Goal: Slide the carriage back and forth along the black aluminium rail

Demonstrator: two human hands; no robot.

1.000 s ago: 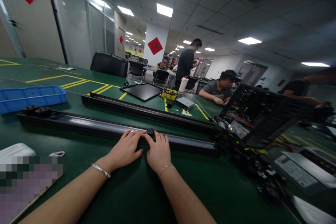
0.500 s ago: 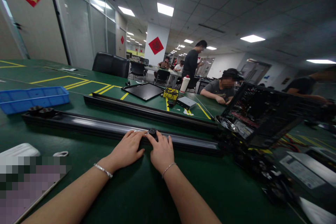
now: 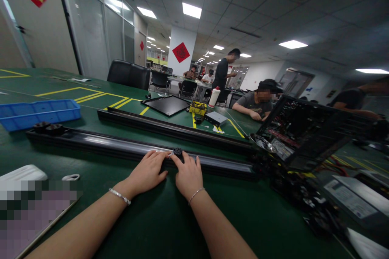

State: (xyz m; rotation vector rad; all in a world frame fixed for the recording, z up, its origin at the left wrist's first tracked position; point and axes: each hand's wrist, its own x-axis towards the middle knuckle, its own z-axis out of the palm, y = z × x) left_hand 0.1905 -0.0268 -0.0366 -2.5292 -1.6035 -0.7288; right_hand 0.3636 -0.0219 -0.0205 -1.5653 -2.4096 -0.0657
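Note:
A long black channel-shaped rail (image 3: 100,144) with a shiny inner face lies across the green table in front of me. My left hand (image 3: 148,172) rests over its near edge, fingers together inside the channel and thumb apart on the near side. Close beside it, my right hand (image 3: 189,175) has its fingers around a small round-topped black part (image 3: 178,152) sitting in the channel. A tiny pale piece shows between the two hands' fingertips; its kind is unclear. Round black parts (image 3: 54,129) sit at the rail's left end.
Behind lies a second black rail (image 3: 170,128). A blue bin (image 3: 39,114) stands left. At right are an open computer case (image 3: 306,129), tangled cables and a metal power supply (image 3: 349,198). Farther back lie a black panel (image 3: 166,105) and a grey box (image 3: 215,119). A co-worker (image 3: 255,103) sits across.
Both hands stay at the same spot on the rail. The right hand and the small black part sit very slightly farther right.

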